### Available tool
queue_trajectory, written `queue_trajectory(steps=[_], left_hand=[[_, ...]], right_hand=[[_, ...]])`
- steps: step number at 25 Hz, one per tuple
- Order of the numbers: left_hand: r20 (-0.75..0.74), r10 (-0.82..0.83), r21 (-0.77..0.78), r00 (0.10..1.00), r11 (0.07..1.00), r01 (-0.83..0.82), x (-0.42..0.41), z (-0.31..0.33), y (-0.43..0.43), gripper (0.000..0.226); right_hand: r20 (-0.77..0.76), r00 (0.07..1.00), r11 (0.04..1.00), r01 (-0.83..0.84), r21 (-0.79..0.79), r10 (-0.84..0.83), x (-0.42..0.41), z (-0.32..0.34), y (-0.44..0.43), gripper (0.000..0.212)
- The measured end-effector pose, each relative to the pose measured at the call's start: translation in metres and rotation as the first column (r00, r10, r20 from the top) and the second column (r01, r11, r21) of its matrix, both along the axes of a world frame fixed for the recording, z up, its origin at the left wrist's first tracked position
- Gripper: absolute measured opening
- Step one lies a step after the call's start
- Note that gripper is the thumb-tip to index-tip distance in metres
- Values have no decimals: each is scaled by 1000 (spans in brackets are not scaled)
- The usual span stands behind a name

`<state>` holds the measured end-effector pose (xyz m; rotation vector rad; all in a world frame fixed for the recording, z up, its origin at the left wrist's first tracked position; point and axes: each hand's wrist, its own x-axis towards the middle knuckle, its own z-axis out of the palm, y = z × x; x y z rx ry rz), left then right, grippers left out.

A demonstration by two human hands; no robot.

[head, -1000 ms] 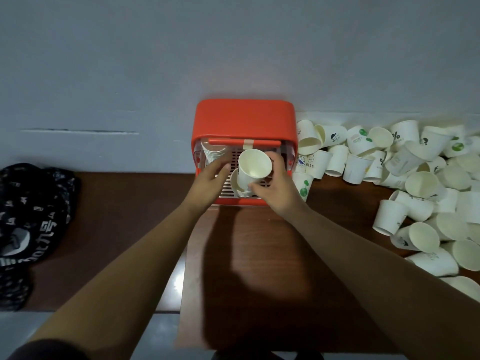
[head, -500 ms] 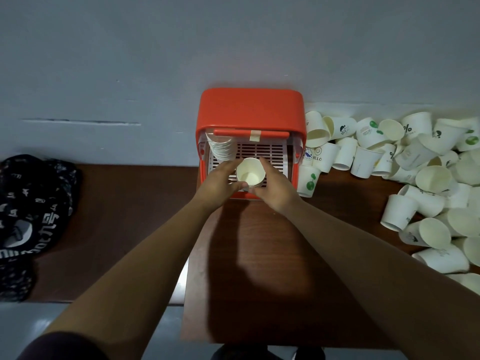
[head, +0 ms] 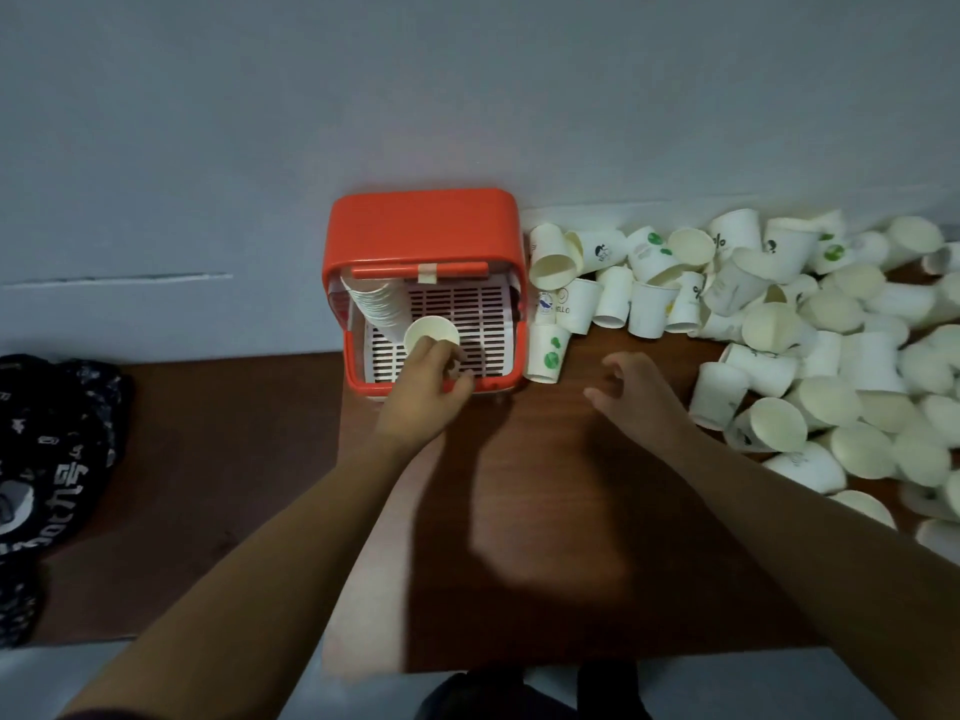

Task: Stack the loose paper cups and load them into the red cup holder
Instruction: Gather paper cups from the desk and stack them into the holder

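Observation:
The red cup holder (head: 421, 228) stands against the wall on the brown table, its slatted white floor showing. A stack of white paper cups (head: 376, 306) leans inside it at the left. My left hand (head: 428, 379) reaches into the holder's front and grips a white paper cup (head: 431, 332), whose open mouth faces up beside the stack. My right hand (head: 636, 394) hovers over the table to the right of the holder, fingers apart and holding nothing. A large heap of loose paper cups (head: 769, 324) covers the table's right side.
A black cloth bag with white print (head: 49, 470) lies at the table's left end. The grey wall (head: 467, 96) runs right behind the holder. Bare brown tabletop (head: 519, 511) lies between my forearms, and its front edge is near my body.
My right hand has let go of the cup and pulled back to the right, out of the holder. My left hand keeps the cup, now lower and further left beside the stack.

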<state>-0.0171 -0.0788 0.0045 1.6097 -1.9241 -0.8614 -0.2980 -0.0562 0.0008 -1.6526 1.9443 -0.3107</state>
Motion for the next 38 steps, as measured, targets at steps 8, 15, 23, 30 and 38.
queue_trajectory(steps=[8, 15, 23, 30, 38], left_hand=[[194, -56, 134, 979, 991, 31, -158, -7, -8, 39], [438, -56, 319, 897, 943, -98, -195, -50, -35, 71], [318, 120, 370, 940, 898, -240, -191, -75, -30, 87], [591, 34, 104, 806, 988, -117, -185, -87, -2, 48], [562, -142, 115, 815, 989, 93, -162, -96, -38, 93]], right_hand=[[-218, 974, 998, 68, 6, -65, -163, -14, 15, 54], [-328, 941, 997, -70, 41, 79, -189, -56, 7, 48], [-231, 935, 963, -256, 84, 268, -184, -65, -10, 23], [-82, 951, 953, -292, 83, 299, -159, -61, -18, 26], [-55, 966, 964, -256, -77, 252, -139, -71, -12, 18]])
